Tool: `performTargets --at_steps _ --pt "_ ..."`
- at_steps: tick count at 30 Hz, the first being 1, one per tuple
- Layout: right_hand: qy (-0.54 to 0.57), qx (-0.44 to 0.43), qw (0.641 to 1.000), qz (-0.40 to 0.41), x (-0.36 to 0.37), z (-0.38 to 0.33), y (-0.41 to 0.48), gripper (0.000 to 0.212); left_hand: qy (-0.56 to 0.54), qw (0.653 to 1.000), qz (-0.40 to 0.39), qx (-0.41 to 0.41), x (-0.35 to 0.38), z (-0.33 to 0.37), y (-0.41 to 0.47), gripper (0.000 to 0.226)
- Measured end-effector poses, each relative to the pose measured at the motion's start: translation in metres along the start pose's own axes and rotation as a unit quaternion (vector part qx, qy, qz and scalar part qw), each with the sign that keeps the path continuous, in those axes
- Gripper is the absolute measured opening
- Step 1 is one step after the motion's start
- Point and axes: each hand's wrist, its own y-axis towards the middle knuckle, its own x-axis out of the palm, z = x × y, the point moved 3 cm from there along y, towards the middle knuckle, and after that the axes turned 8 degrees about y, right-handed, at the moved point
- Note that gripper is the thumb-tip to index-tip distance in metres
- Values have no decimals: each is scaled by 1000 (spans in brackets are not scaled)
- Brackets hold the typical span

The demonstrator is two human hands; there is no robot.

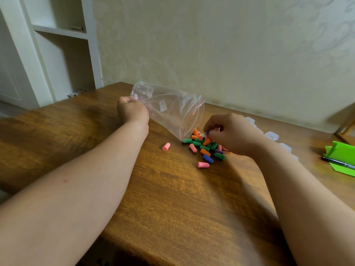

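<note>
A clear zip bag with a red seal line is held tilted above the wooden table, its mouth pointing down to the right. My left hand grips the bag's closed bottom corner. At the mouth lies a pile of foam earplugs in green, orange, pink, purple and blue. My right hand hovers over the pile with curled fingers pinching earplugs, a purple one showing at the fingertips. One pink earplug lies apart to the left, another pink earplug in front of the pile.
Small clear plastic boxes lie in a row behind my right wrist. Green folded paper with a dark pen on it sits at the right edge. The wall runs along the table's far side; a white shelf unit stands at the left.
</note>
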Motion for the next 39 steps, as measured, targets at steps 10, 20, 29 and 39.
performTargets --at_steps 10,20,29,39 --pt "8 -33 999 22 7 1 2 16 2 1000 0 -5 -1 0 0 24" --pt "5 -43 998 39 9 -4 1 13 -7 1000 -3 -2 -1 1 -1 22" --pt "-7 -116 988 106 18 -24 0 8 -8 1000 -3 -5 0 1 -2 21" --pt "-120 -178 976 -37 70 -74 -2 31 17 1000 -10 -17 0 2 1 22"
